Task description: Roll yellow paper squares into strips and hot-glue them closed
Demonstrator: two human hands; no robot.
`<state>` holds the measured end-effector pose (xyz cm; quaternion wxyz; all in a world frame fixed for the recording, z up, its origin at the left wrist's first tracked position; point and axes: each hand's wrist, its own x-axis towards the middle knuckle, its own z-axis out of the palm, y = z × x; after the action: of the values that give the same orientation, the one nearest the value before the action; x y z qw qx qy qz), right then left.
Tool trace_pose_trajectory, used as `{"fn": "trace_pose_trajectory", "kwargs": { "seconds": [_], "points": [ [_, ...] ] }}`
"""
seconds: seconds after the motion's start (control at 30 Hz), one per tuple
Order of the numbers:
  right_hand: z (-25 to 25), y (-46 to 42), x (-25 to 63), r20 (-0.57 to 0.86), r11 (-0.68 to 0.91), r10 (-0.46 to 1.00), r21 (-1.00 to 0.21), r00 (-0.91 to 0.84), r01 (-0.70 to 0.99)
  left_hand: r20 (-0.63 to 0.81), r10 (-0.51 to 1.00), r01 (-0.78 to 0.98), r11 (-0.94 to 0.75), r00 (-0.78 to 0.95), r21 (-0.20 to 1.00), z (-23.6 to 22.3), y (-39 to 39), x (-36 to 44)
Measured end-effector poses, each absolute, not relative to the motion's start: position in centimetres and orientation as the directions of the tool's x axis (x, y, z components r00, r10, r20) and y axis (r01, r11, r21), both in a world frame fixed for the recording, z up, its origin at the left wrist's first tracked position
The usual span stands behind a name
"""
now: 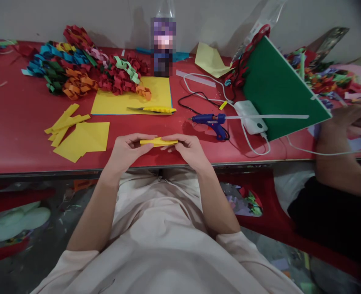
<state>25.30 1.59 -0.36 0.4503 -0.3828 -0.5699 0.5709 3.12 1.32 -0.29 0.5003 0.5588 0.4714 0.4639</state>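
**Yellow paper strip pinched at both ends, with hazards close by**

Yellow paper strip sits between your two hands, just above the near edge of the red table. Your left hand has thumb and fingers closed on its left end, and your right hand is closed on its right end, so the strip spans the gap between them, roughly level.

Judging from this, the main risk is to the strip itself. It looks thin and already folded, so pulling your hands apart or twisting one end against the other could tear it or skew the crease. Because you hold it over the table edge, a loose pinch could drop it into your lap or onto the floor below.

Mind the blue glue gun lying just beyond your right hand, its nozzle pointing left and its cord running to the white power bank. If it is hot, a forward reach could brush the tip, and a snagged cord would drag the gun.

The scissors lie on the yellow sheet straight ahead, blades pointing left; reach for the handle.

Another person's arm rests near the green board at your right; a wide elbow could knock it.
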Motion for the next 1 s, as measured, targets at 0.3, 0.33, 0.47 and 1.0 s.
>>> {"fn": "trace_pose_trajectory", "kwargs": {
  "seconds": [0.3,0.33,0.47,1.0],
  "points": [
    [-0.3,1.6,24.6,0.112,0.12,0.974,-0.992,-0.197,0.033,-0.061,0.99,-0.007,0.062,0.124,0.998,-0.2,1.7,4.3],
    [-0.5,1.6,24.6,0.106,0.116,0.976,-0.992,-0.191,0.041,-0.052,0.991,-0.006,0.053,0.121,0.999,-0.4,1.7,4.2],
    [-1.0,1.9,24.3,0.069,0.073,0.981,-0.997,-0.182,0.014,-0.017,0.995,0.02,0.015,0.098,1.0,-0.8,1.7,4.1],
    [-1.2,1.7,24.0,0.061,0.07,0.977,-0.997,-0.206,0.035,0.037,0.986,0.165,-0.064,0.165,0.984,-1.0,1.0,4.5]
  ]
}}
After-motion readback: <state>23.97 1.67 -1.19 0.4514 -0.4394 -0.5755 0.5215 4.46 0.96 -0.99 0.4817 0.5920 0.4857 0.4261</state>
